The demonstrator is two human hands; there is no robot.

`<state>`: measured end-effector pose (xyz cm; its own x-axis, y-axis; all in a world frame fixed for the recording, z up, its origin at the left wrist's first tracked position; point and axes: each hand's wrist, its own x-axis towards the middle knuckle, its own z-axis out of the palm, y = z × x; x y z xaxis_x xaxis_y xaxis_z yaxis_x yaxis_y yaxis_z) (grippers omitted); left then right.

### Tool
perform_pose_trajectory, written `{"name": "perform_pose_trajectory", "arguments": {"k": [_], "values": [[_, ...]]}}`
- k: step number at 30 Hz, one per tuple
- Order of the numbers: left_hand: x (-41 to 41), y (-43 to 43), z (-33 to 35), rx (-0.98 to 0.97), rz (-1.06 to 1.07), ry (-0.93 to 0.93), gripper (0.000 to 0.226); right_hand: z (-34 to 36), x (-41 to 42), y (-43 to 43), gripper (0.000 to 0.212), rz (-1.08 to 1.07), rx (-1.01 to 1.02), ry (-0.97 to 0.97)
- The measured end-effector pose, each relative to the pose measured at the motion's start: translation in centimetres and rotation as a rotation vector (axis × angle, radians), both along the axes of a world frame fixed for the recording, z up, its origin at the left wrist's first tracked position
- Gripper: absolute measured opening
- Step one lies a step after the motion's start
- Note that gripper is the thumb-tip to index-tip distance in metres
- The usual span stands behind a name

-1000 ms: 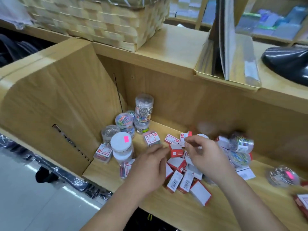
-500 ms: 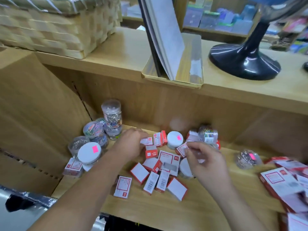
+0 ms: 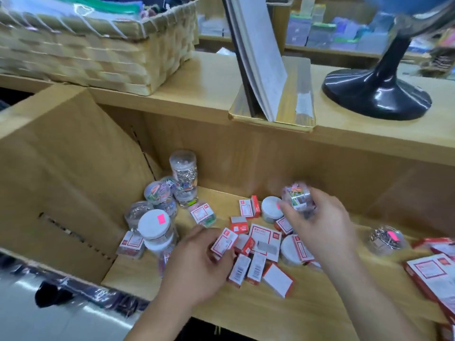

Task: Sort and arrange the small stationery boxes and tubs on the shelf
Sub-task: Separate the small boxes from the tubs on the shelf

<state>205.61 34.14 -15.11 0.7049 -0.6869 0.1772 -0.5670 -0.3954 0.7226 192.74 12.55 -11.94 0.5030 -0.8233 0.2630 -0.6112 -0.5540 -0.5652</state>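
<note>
A: Your right hand (image 3: pixel 325 225) holds a clear tub (image 3: pixel 298 195) of coloured clips above the shelf (image 3: pixel 246 316). Its fingers (image 3: pixel 320 203) are curled around the tub. I judge this hold a little shallow. If the tub slips, it may fall on the small boxes (image 3: pixel 256 264) lying just below these fingers and scatter them.

B: Your left hand (image 3: pixel 197 269) pinches one red-and-white box (image 3: pixel 223 242) between thumb and fingertips. Just to the left of those fingers stands a stack of tubs (image 3: pixel 160 242) with white lids, one upon another. Your wrist is near it, so I think a careless sweep could push it over.

A: Can you read the labels? I cannot. The boxes have a red frame on white and some show a barcode, but the letters are blurred.

B: It is the same for me. Only a pink sticker (image 3: pixel 160 219) on the upper white lid is clear, and I see no writing on it.
</note>
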Motion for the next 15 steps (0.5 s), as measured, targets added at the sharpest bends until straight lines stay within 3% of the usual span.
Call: {"name": "perform_pose_trajectory", "arguments": {"k": [4, 9, 11, 15], "values": [[0.5, 2.6, -0.4, 0.059, 0.111, 0.006, 0.024, 1.5, 5.9, 3.0, 0.041, 0.258, 0.117, 0.181], [1.2, 4.0, -0.2, 0.041, 0.144, 0.007, 0.024, -0.2, 12.5, 4.0, 0.04, 0.292, 0.113, 0.377], [1.4, 4.0, -0.1, 0.045, 0.142, -0.013, 0.023, -1.1, 13.6, 4.0, 0.041, 0.328, 0.198, 0.369], [1.4, 3.9, 0.1, 0.031, 0.127, -0.015, 0.027, -1.4, 12.4, 2.5, 0.041, 0.341, 0.294, 0.121]]}}
